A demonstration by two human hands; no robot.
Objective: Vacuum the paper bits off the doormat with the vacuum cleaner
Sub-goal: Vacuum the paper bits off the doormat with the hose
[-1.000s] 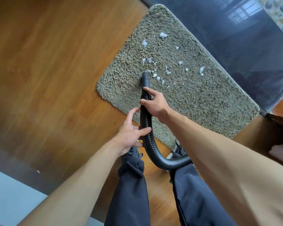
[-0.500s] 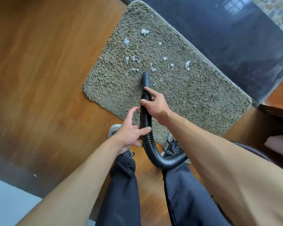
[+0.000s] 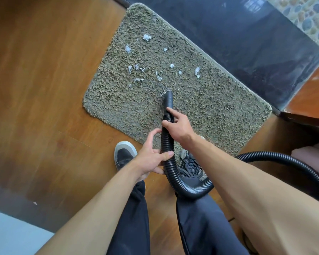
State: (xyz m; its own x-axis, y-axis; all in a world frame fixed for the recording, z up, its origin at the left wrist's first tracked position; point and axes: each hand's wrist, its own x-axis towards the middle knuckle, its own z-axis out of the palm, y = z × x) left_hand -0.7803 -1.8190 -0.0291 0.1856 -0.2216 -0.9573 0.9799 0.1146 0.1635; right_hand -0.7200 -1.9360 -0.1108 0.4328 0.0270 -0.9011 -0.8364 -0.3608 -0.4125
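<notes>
While my right hand [image 3: 179, 127] gripped the black vacuum hose [image 3: 167, 140] close behind its nozzle [image 3: 168, 98], my left hand [image 3: 149, 159] held it lower down. The nozzle touched the grey doormat [image 3: 219, 107], with white paper bits [image 3: 197, 70] scattered just beyond it.

Both bare forearms reach forward and down from the lower edge of the view. The right hand [image 3: 179, 127] grips the black hose [image 3: 167, 142] farther out, knuckles up, thumb wrapped round the near side and forefinger lying along it. The left hand [image 3: 151, 157] holds the same hose just behind, thumb laid across its front, forefinger lifted, other fingers curled beneath.
</notes>
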